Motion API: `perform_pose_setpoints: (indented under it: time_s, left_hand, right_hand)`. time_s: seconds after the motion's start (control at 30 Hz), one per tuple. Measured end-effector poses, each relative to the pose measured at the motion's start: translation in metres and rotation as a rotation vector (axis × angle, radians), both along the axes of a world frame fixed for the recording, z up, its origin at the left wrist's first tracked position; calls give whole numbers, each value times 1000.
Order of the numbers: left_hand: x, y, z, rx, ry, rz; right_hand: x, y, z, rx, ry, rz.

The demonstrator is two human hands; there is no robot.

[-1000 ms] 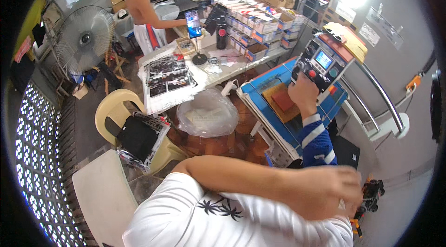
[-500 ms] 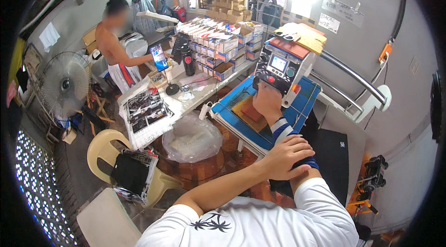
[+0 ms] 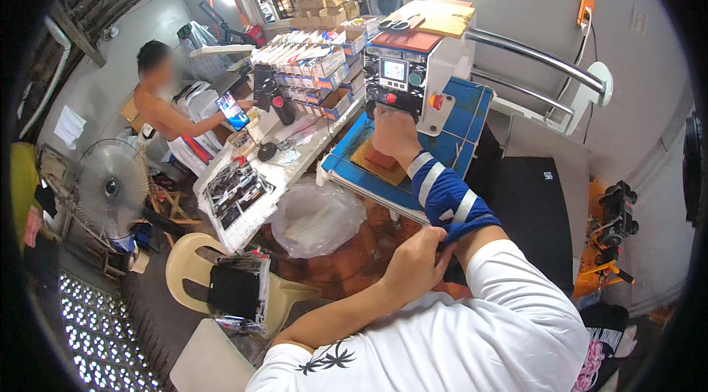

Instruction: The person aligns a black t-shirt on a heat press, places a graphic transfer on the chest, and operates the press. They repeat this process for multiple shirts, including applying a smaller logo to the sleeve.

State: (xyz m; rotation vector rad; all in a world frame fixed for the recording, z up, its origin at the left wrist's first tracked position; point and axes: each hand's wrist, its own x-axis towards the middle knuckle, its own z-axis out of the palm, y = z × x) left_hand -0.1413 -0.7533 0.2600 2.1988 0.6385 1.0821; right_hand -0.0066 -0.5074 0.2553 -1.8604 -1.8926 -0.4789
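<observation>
My right hand (image 3: pixel 394 134) is closed around the black handle (image 3: pixel 396 100) at the front of a heat press (image 3: pixel 445 75); the handle is partly hidden by the fingers. The press has a small screen, and a red button sits at its side. Below my hand, a reddish-brown pad on a yellowish one (image 3: pixel 369 160) lies on the blue base (image 3: pixel 343 165). On my right forearm is a blue arm sleeve (image 3: pixel 459 204) with white stripes. My left hand (image 3: pixel 417 263) pinches the elbow-side edge of that sleeve.
A work table (image 3: pixel 313 143) with stacked small boxes (image 3: pixel 299 60), a phone on a stand (image 3: pixel 232 110) and printed sheets stands at left; a person (image 3: pixel 158 101) works behind it. A plastic bag (image 3: pixel 313 219), chair (image 3: pixel 184 266) and fan (image 3: pixel 110 185) are nearby. Black fabric (image 3: pixel 523 215) lies at right.
My left hand has gone from resting flat over the right forearm to pinching the sleeve's edge, and the sleeve now shows more fully spread out. The view has shifted; my right hand stays at the press.
</observation>
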Motion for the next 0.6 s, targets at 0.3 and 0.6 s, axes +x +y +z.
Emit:
perform_pose_setpoints:
  time_s: [0.3,0.6]
  left_hand:
    - [-4,-12,1,-188,-147,-55]
    - [-7,-26,2,-34,-215,-201]
  right_hand:
    - [3,1,-4,64,2,5]
    - [9,-12,3,-59,62,-5]
